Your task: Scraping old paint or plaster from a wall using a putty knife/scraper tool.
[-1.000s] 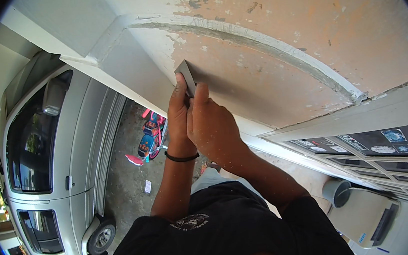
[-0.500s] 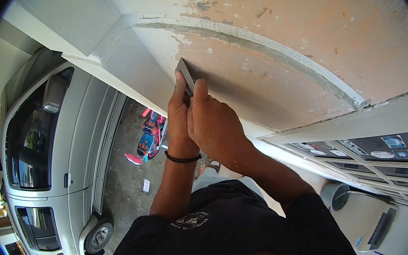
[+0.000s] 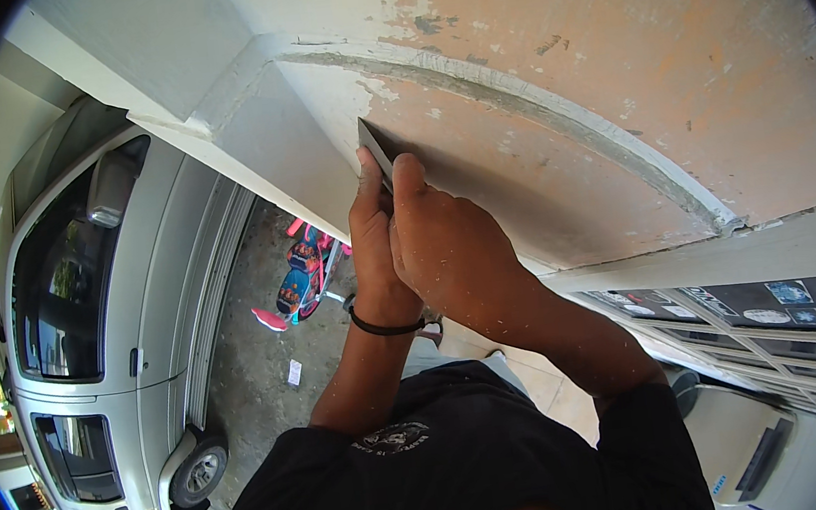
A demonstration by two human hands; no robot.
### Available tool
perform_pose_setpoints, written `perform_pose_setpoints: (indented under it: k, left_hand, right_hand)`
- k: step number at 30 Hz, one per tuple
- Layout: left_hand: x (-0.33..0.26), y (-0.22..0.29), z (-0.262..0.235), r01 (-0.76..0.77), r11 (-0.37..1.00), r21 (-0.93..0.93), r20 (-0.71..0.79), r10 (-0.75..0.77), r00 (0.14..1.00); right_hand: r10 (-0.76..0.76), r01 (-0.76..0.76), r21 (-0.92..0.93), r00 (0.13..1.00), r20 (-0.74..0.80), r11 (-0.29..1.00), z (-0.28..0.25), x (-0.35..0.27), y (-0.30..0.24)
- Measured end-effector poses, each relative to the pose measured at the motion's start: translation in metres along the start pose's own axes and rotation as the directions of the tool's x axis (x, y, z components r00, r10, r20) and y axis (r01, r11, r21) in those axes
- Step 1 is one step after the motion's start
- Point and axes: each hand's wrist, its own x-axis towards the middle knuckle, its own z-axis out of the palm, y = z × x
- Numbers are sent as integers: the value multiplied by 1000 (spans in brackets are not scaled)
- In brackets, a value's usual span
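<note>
Both hands are together on a scraper with a flat grey blade, held against the wall, where paint has flaked off in patches. My right hand is wrapped around the handle, which its fingers hide. My left hand is closed beside it, thumb stretched up along the blade. A dark band circles the left wrist. The blade's tip rests on or very near the wall, below a curved grey-and-white ridge. Small pale flecks dot the back of my right hand and forearm.
A silver van is parked on the left. Below the wall, a pink and blue child's bike is on the concrete floor. At the right are a window with bars and a pale appliance. A white wall corner juts out ahead.
Both hands have shifted slightly to the right, and the scraper's blade has tilted a little. The grip on it looks the same.
</note>
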Motion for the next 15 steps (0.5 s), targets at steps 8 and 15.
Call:
perform_pose_setpoints:
  k: [8, 15]
  left_hand:
    - [9, 9, 6, -167, 978, 125, -176, 188, 966]
    - [23, 32, -54, -14, 915, 403, 90, -25, 996]
  right_hand:
    - [-50, 50, 2, 999, -2, 999, 8, 10, 0]
    - [-1, -59, 876, 998, 68, 479, 38, -16, 18]
